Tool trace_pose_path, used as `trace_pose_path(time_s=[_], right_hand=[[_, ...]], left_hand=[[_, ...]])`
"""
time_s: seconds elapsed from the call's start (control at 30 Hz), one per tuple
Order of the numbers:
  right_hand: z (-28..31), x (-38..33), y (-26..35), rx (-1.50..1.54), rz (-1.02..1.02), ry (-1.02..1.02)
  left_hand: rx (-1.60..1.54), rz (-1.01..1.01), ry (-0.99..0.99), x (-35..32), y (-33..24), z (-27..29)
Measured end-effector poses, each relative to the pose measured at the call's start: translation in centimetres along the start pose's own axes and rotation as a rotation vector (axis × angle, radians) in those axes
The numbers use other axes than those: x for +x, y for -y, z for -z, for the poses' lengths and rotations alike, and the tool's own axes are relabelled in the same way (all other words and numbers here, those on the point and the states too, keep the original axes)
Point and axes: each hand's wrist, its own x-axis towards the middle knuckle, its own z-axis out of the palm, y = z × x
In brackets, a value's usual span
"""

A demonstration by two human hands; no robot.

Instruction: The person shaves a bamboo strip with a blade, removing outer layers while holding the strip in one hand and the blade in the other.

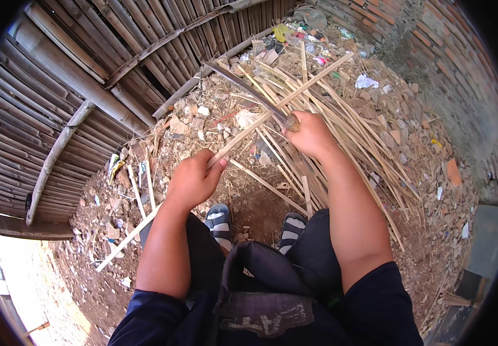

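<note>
My left hand (193,180) grips a long pale bamboo strip (306,85) that runs from the lower left, under my forearm, up to the right. My right hand (309,135) is closed on the wooden handle of a long dark-bladed knife (246,87). The blade points up and to the left and crosses the strip just beyond my hands. Both hands are held over the ground in front of my knees, about a hand's width apart.
A heap of split bamboo strips (341,132) lies on littered dirt ahead and to the right. A woven bamboo wall (58,86) stands at left, a brick wall (433,40) at upper right. My sandalled feet (220,222) rest below the hands.
</note>
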Motion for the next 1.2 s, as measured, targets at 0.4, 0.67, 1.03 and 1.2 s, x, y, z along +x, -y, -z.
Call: trace_pose_path(time_s=[0.4,0.67,1.03,1.2], right_hand=[[0.6,-1.6,2.0,0.021,0.129,0.049],[0.0,-1.5,2.9,0.022,0.175,0.172],[-0.3,-1.3,2.8,-0.027,0.099,-0.055],[-0.2,-1.5,3.6,-0.076,0.135,0.089]], left_hand=[[-0.004,-0.100,-0.058,0.0,-0.1,-0.3],[0.012,-0.133,-0.126,-0.1,-0.9,-0.7],[-0.036,-0.085,-0.119,-0.7,-0.4,-1.1],[-0.054,-0.123,-0.150,-0.9,-0.4,-0.8]])
